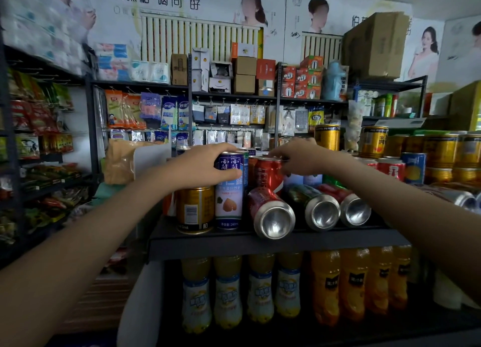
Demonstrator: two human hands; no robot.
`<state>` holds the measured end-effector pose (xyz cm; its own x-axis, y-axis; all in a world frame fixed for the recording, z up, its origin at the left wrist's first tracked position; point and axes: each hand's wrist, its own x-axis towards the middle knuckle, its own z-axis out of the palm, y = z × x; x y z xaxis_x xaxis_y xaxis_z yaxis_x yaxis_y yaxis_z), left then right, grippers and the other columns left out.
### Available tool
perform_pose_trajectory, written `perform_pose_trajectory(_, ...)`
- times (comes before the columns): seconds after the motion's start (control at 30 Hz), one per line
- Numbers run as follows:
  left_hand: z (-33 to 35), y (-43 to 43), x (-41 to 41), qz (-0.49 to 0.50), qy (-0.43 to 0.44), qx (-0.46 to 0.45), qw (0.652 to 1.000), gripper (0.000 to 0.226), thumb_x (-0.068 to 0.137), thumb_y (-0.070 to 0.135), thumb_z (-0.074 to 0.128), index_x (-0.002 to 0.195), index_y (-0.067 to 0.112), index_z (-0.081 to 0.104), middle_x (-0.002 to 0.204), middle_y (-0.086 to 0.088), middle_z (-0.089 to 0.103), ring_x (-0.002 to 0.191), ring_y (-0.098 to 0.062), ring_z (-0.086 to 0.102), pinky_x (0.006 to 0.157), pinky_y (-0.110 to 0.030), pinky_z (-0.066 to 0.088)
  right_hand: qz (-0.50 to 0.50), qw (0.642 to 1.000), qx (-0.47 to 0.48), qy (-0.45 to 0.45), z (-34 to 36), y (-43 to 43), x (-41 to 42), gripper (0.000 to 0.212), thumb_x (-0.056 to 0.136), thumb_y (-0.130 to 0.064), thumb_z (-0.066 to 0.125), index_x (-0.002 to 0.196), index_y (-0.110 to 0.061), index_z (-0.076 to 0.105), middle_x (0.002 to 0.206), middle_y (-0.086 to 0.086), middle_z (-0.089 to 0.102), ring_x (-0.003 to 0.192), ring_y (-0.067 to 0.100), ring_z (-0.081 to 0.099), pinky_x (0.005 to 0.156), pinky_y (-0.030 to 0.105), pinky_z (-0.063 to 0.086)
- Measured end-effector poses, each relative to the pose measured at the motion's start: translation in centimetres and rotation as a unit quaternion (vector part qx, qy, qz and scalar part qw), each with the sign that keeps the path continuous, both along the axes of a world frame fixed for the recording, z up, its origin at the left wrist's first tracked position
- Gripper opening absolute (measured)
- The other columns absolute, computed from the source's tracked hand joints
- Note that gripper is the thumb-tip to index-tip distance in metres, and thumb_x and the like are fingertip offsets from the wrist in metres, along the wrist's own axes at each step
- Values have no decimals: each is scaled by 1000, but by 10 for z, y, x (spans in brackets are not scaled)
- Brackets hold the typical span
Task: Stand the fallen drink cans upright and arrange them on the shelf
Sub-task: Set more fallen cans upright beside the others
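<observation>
Near left: gold can [195, 208] upright at shelf [260, 245] front edge. Just right, touching it: tall blue can [229, 190], upright; left hand [203, 164] wrapped round its top, firm grasp. Next right: upright red can [268, 176]; right hand [299, 157] fingertips at its rim, pinching or not we cannot tell. Near right: three fallen cans [320, 213] on sides, bases toward us. We judge: seat blue can flush, steady red can, lift fallen cans by body so none rolls off edge.
</observation>
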<state>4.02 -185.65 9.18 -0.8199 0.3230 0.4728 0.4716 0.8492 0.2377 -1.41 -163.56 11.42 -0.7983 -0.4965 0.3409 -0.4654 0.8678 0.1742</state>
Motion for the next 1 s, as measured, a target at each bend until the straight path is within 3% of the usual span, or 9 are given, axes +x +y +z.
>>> perform_pose_trajectory(0.03, 0, 0, 0, 1, -1, 0, 1000, 56, 87, 44, 60, 136, 27, 40, 111, 8, 57, 91, -5, 58, 73, -19, 48, -11, 999, 26, 19, -3, -1, -3, 45, 91, -20, 56, 136, -22, 48, 124, -1, 60, 122, 20, 44, 107, 41, 24)
perform_pose_trajectory(0.1, -1, -1, -1, 2, -2, 1, 1000, 55, 87, 44, 59, 136, 28, 40, 112, 8, 57, 92, -6, 58, 72, -18, 48, -17, 997, 57, 48, -8, -3, -10, 39, 91, -25, 57, 129, -22, 52, 114, -3, 62, 122, 20, 42, 108, 43, 17)
perform_pose_trajectory(0.17, -1, -1, -1, 2, 2, -1, 1000, 55, 87, 44, 59, 136, 28, 40, 111, 9, 57, 90, -5, 57, 70, -16, 46, -9, 994, 81, 70, -12, -4, -15, 37, 89, -27, 59, 125, -20, 54, 101, -6, 63, 112, 18, 50, 107, 40, 17)
perform_pose_trajectory(0.27, -2, 0, -2, 4, 3, -1, 1000, 55, 87, 44, 59, 136, 27, 39, 110, 9, 56, 90, -5, 56, 69, -15, 45, 12, 989, 100, 109, -14, -4, -20, 38, 88, -30, 62, 124, -20, 56, 99, -6, 66, 103, 17, 57, 104, 36, 17)
perform_pose_trajectory(0.43, -4, 2, 1, 1, -1, 24, 1000, 51, 88, 41, 60, 134, 28, 41, 106, 12, 54, 83, 4, 52, 65, -12, 42, 20, 990, 72, 120, -15, -6, -21, 43, 84, -43, 65, 120, -22, 59, 100, -3, 68, 106, 20, 55, 106, 38, 13)
perform_pose_trajectory(0.53, -4, 3, 2, 3, 6, 22, 1000, 50, 88, 40, 60, 133, 27, 42, 109, 9, 56, 84, 1, 53, 65, -15, 43, 2, 992, 63, 107, -16, -8, -17, 45, 85, -46, 62, 122, -21, 57, 100, -2, 66, 108, 21, 53, 106, 42, 15)
perform_pose_trajectory(0.7, -7, 4, 7, 38, 56, 2, 998, 58, 87, 46, 58, 138, 24, 39, 135, 1, 47, 114, -14, 48, 89, -25, 38, -1, 995, -20, 94, -16, -12, 7, 37, 92, -41, 54, 119, -15, 55, 97, 0, 58, 106, 22, 50, 100, 41, 23)
perform_pose_trajectory(0.87, -24, 8, 20, 39, 148, -9, 988, 58, 88, 45, 55, 138, 20, 40, 140, 2, 42, 129, -17, 37, 105, -33, 31, -17, 997, -43, -58, -24, -19, 41, 56, 88, -61, 48, 104, -10, 64, 100, 6, 66, 91, 21, 59, 90, 40, 46)
perform_pose_trajectory(1.0, -35, 6, 31, 46, 174, -8, 984, 64, 89, 43, 55, 145, 22, 30, 149, 4, 30, 137, -16, 25, 110, -34, 22, -49, 995, -43, -80, -25, -25, 63, 67, 87, -68, 39, 111, -10, 64, 105, 5, 65, 91, 18, 54, 103, 48, 30)
